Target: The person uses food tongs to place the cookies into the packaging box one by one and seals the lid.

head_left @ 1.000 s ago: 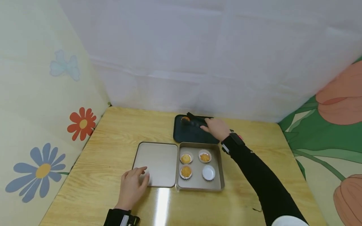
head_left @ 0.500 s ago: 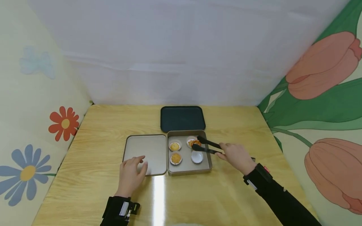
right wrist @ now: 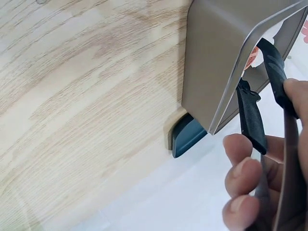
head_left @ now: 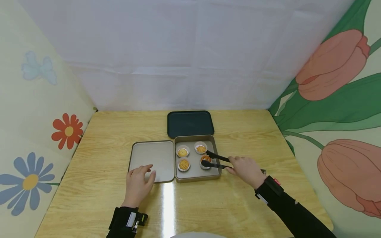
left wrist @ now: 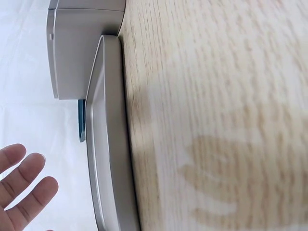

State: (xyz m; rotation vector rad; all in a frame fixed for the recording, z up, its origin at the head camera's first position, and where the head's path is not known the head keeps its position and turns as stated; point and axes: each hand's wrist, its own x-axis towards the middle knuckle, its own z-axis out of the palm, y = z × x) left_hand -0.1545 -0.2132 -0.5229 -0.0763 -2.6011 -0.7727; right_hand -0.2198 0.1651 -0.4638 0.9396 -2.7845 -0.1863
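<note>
Tongs point(head_left: 217, 165) pinched in right hand point(head_left: 246, 171), long axis roughly crosswise, tips leftward; left hand point(head_left: 137, 185) spread

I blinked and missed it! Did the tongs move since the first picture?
Yes: the tongs came nearer to us, from over the dark tray to the metal tin.

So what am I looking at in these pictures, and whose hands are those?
They're a person's; no machine here. The wide picture comes from a camera on their head; the close ones come from a camera on each wrist. On the wooden table are a metal box, a shallow metal lid and a dark tray. The right hand holds black tongs around an orange-brown pastry, in or just above a white paper cup. Three more pastries sit in cups inside the box. The left hand, by the lid, holds nothing.
</note>
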